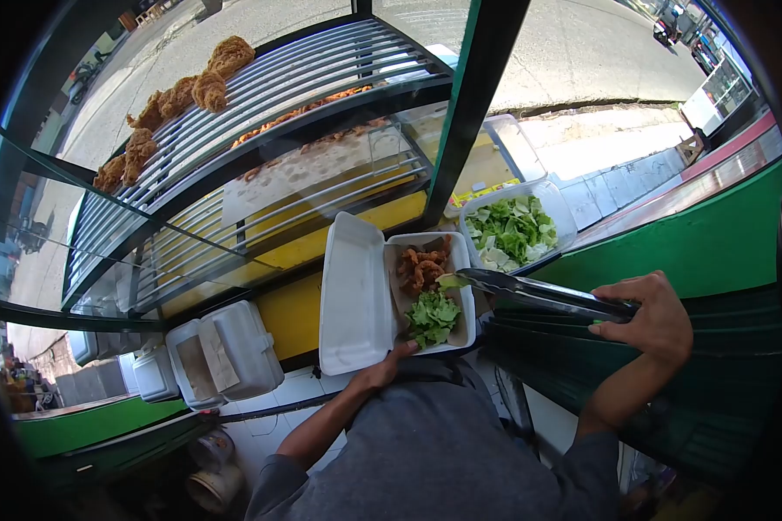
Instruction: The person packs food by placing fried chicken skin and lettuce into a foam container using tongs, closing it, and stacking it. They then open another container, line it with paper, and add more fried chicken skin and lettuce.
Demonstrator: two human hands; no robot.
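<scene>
An open white foam box (354, 295) lies in front of me, its lid folded out to the left. Fried chicken pieces (421, 267) sit in its upper part, with chopped lettuce (433, 319) below them. My left hand (386, 368) holds the box's near edge, its thumb at the rim beside the lettuce. My right hand (650, 314) is closed around black-and-silver tongs (543, 293). The tongs' tips reach over the box's right side, and a light green piece shows at them. Just beyond the tongs, a clear tub (566, 233) holds more cut lettuce.
Fried chicken (230, 56) rests on the slatted rack (321, 61) of a glass display case at the upper left. Foam boxes (250, 352) stand at the lower left. A dark green post (469, 113) rises behind the box. Another clear container (523, 143) is beyond the tub.
</scene>
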